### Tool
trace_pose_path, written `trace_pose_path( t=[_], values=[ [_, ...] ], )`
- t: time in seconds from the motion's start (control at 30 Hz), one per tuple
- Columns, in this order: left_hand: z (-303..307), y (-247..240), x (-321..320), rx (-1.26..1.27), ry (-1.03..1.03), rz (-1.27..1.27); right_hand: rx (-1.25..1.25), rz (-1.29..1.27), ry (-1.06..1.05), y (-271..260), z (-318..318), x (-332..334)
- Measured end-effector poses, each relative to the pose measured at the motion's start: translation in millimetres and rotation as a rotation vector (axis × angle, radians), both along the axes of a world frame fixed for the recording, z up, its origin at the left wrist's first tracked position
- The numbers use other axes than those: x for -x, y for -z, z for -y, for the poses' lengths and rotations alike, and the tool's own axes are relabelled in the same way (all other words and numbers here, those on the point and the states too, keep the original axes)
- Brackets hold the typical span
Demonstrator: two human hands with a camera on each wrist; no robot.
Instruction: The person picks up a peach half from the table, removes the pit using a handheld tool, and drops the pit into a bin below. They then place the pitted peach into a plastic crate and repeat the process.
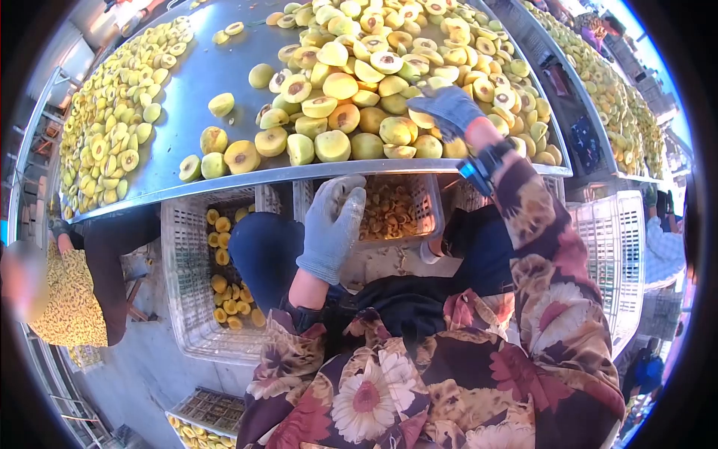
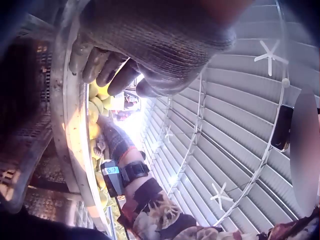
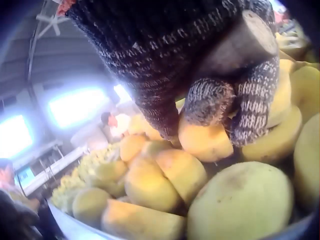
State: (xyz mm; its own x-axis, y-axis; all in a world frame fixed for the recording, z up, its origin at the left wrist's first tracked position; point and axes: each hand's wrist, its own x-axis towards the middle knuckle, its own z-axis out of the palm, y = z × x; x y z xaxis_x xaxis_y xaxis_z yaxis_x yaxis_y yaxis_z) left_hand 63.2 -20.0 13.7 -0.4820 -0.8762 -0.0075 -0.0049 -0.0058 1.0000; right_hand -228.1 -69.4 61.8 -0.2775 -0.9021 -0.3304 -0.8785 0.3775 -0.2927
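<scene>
My gloved right hand [image 1: 452,112] reaches over the heap of halved yellow fruit [image 1: 340,86], which look like peaches or apricots. In the right wrist view, a thick, round handle [image 3: 255,37] lies in its grip; the tool's working end is hidden. Its fingertips are right at a yellow fruit half [image 3: 205,140]. My left hand [image 1: 333,228], in a grey glove, hovers just below the table's front rim [image 1: 314,174]. Its fingers are loosely bent, with nothing between them in the left wrist view. Many of the halves show brown pits or dark hollows.
A second heap of halves [image 1: 112,120] covers the table's left side. Below the rim stand a crate [image 1: 179,299] with fruit halves and a bin [image 1: 437,217] with small brown pieces. Another crate [image 1: 628,262] is at my right. A person [image 1: 71,292] sits at left.
</scene>
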Motion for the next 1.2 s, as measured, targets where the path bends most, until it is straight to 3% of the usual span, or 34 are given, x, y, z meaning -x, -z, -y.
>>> trace_pose_path(
  t=[0.07, 0.17, 0.2, 0.27, 0.3, 0.37, 0.4, 0.47, 0.53, 0.67, 0.73, 0.8, 0.83, 0.93, 1.1, 1.2],
  values=[
    [-4.2, -4.6, 5.3, -0.175, 0.032, -0.146, -0.024, 0.244, 0.383, -13.3, -21.5, -11.1],
    [-15.3, -22.9, 30.6, -0.291, 0.039, -0.337, 0.284, 0.062, -0.092, -34.5, -75.6, -59.4],
    [-18.8, -22.8, 38.9, -0.299, 0.067, -0.377, 0.326, -0.008, -0.165, -28.9, -86.4, -71.8],
    [-25.5, -22.6, 51.4, -0.310, 0.112, -0.452, 0.418, -0.073, -0.117, -34.4, -108.0, -109.8],
    [-26.5, -25.4, 52.2, -0.398, 0.081, -0.483, 0.557, -0.052, -0.138, -12.8, -116.7, -116.2],
    [-23.2, -22.7, 52.1, -0.626, 0.006, -0.665, 0.607, 0.578, 0.043, -11.3, -132.1, -123.4],
    [-20.4, -16.7, 48.2, -0.761, -0.036, -0.817, 0.578, 0.712, 0.120, -12.1, -138.9, -121.3],
    [-17.9, -4.7, 33.2, -0.660, 0.025, -0.718, 0.534, 0.971, 0.300, -13.5, -152.6, -117.1],
    [-15.7, 4.3, 22.5, -0.535, 0.139, -0.677, 0.313, 0.641, 0.270, -11.0, -162.3, -108.9],
    [-12.0, -2.4, 14.9, -0.646, 0.279, -0.791, 0.519, 0.313, -0.050, 14.6, -179.6, -118.1],
    [-16.2, -0.5, 20.9, -0.661, 0.128, -0.754, 0.704, 0.260, -0.109, 13.1, -178.3, -133.3],
    [-20.3, 1.7, 22.9, -0.323, 0.049, -0.549, 0.597, 0.206, -0.093, 7.0, -172.6, -141.5],
    [-23.1, 1.3, 21.0, 0.019, 0.046, -0.356, 0.537, 0.212, -0.086, 5.4, -168.7, -144.4],
    [-27.0, -5.4, 16.1, 0.452, -0.039, -0.023, 0.459, 0.190, -0.170, -1.6, -161.6, -151.6],
    [-26.5, -5.0, 16.3, 0.366, -0.083, -0.059, 0.398, 0.262, -0.181, 10.4, -156.5, -153.3],
    [-26.4, 6.6, 20.1, 0.138, -0.109, -0.260, 0.532, 0.096, -0.356, 22.6, -157.7, -152.0]
  ],
)
